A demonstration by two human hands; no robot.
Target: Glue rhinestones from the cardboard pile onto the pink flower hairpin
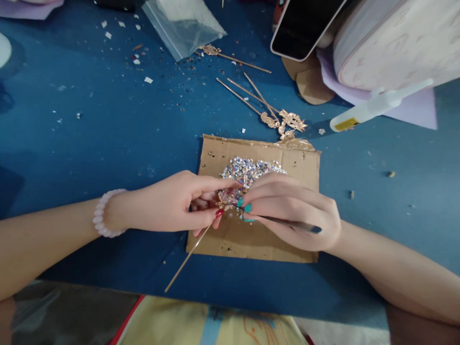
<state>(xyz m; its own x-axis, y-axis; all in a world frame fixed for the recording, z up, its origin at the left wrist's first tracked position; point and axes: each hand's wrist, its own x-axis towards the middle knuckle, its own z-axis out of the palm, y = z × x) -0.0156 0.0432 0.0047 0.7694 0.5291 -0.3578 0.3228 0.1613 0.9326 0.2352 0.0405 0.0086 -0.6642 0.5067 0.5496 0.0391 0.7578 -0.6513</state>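
My left hand (pixel 176 201) pinches a gold hairpin (pixel 189 256) near its ornamental head, and the long stem slants down toward the table's front edge. Small pink and clear stones cover the head. My right hand (pixel 294 206) grips dark metal tweezers (pixel 283 221), their tips at the hairpin's head; whether a stone sits between the tips cannot be made out. Under both hands lies a piece of cardboard (pixel 251 242), bearing a heap of small sparkling rhinestones (pixel 247 167) partly covered by my fingers.
Several gold hairpins (pixel 258 96) lie beyond the cardboard. A white glue bottle (pixel 366 111) rests at the right, near a phone (pixel 305 26) and a pale rounded case (pixel 398 43). A clear plastic bag (pixel 187 24) lies at the back of the blue table (pixel 108 124), among loose scraps.
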